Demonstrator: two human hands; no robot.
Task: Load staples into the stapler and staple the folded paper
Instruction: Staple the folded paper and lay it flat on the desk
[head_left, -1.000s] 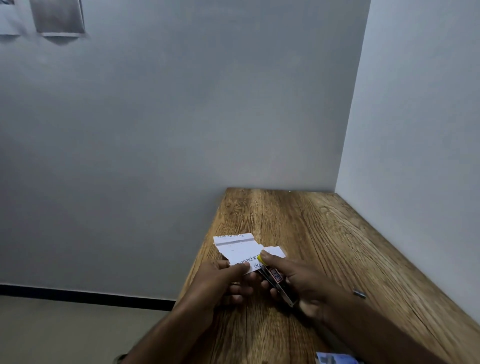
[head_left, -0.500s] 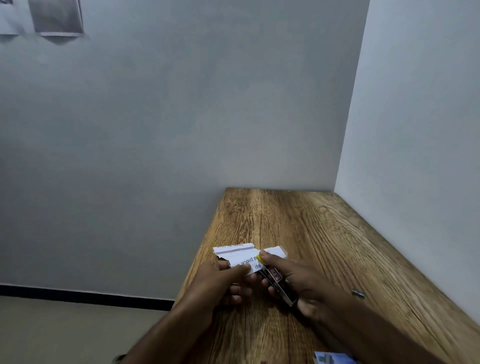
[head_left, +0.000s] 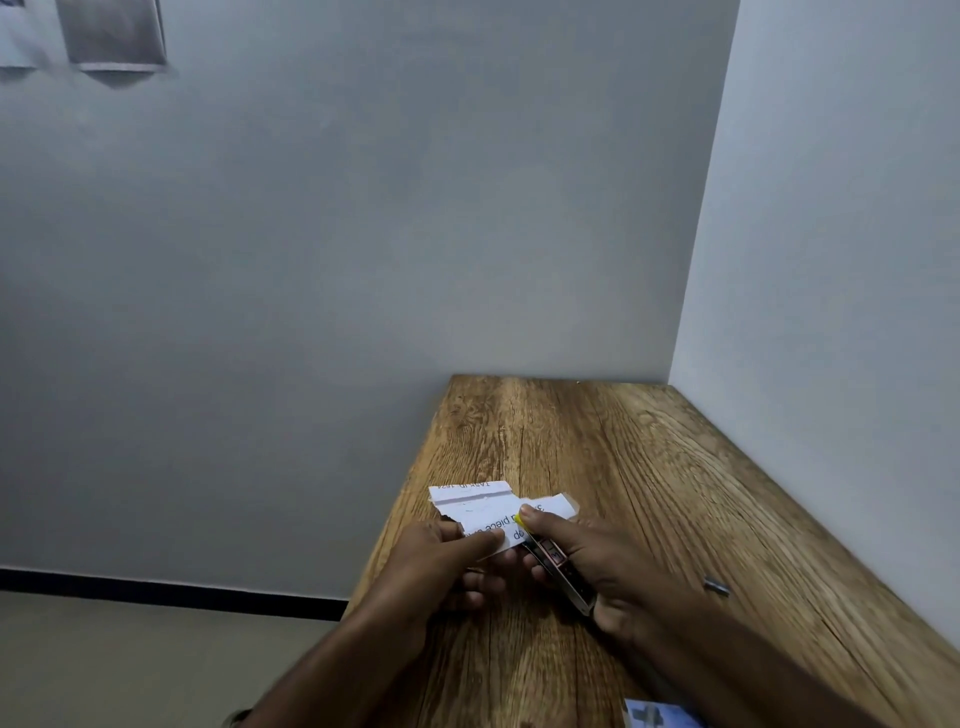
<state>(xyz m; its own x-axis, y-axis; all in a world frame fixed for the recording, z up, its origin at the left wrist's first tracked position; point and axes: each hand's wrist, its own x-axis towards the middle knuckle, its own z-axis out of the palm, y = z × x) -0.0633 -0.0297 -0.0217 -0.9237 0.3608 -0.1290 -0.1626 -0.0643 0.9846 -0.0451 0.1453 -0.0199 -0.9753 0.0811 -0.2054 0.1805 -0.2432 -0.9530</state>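
Fingers (head_left: 483, 540) pinch paper (head_left: 488, 512); right hand (head_left: 597, 566) grips stapler (head_left: 558, 564).

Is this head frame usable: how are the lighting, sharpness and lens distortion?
Head view: dim, even light with no glare; the hands cast only soft shadows on the table. The print on the folded paper is soft and only partly readable; the stapler label is illegible. The forearms smear at the bottom edge, and wide-angle bending shows in the wall corner. The right hand holds the stapler, the left hand the paper.
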